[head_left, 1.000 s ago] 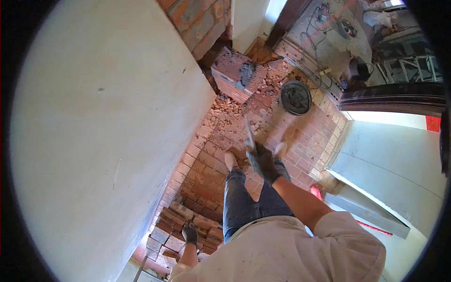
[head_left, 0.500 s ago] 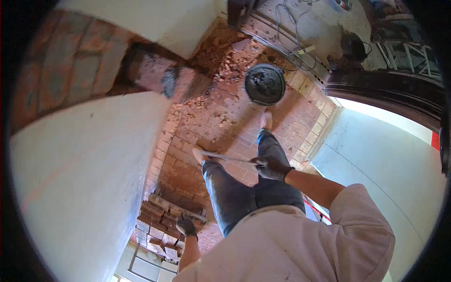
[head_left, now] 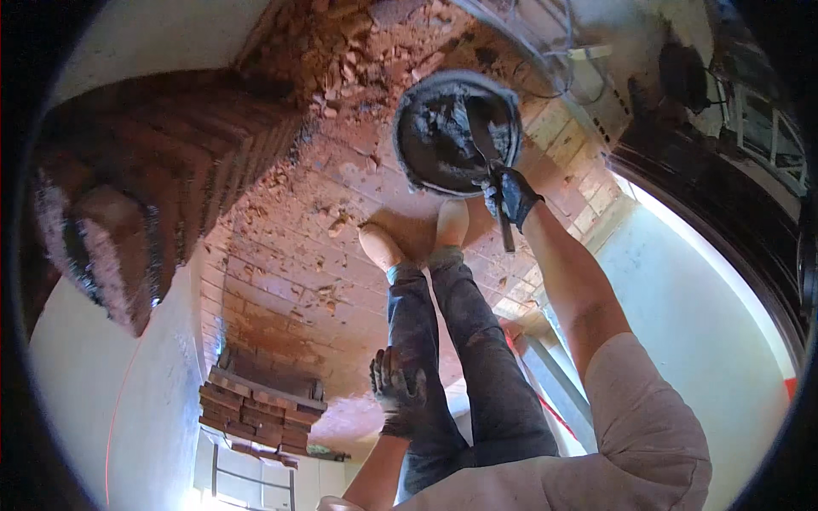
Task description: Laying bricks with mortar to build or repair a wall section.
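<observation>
Right hand [head_left: 509,194], gloved, upper centre of frame, closed around the handle of a trowel [head_left: 486,145] with blade dipped into grey mortar in a round pan [head_left: 415,102] on the brick floor [head_left: 290,281]; left hand [head_left: 397,385], gloved, lower centre, loosely curled against the trouser leg [head_left: 426,341], holding nothing.

Red brick floor [head_left: 281,281], joints pale, dusty; broken brick rubble [head_left: 358,68] strewn along far end, smaller crumbs [head_left: 336,223] scattered mid-floor; round dark pan of grey mortar [head_left: 443,136] set directly on floor, beyond two tan shoes [head_left: 383,247]; shoes planted side by side on bricks just short of pan; stack of loose red bricks [head_left: 256,413] near lower edge beside white wall; red-handled tool [head_left: 545,400] lying at right by wall base; exact kind unclear.
</observation>
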